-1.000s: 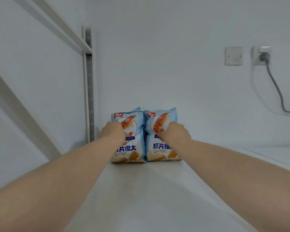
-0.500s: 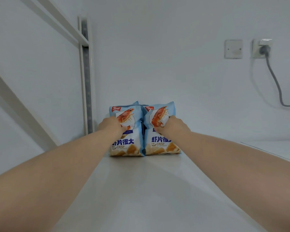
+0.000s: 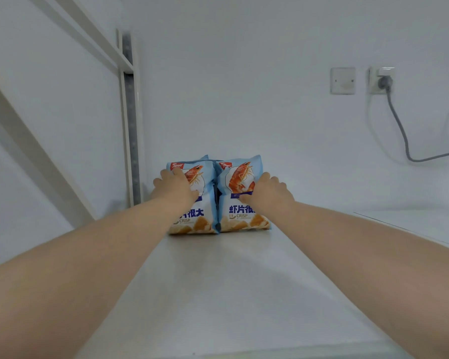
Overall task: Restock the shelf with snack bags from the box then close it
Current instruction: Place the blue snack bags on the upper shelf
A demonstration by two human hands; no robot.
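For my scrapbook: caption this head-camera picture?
Left hand and right hand touch two upright shrimp-crisp bags on a white shelf.

The left hand (image 3: 174,187), clenched against the left snack bag (image 3: 195,220) in the earlier pictures, has been loosened; its fingers are now spread over the bag's upper left part. The right hand (image 3: 267,195) has likewise been unclenched on the right snack bag (image 3: 237,178), with its fingers relaxed.
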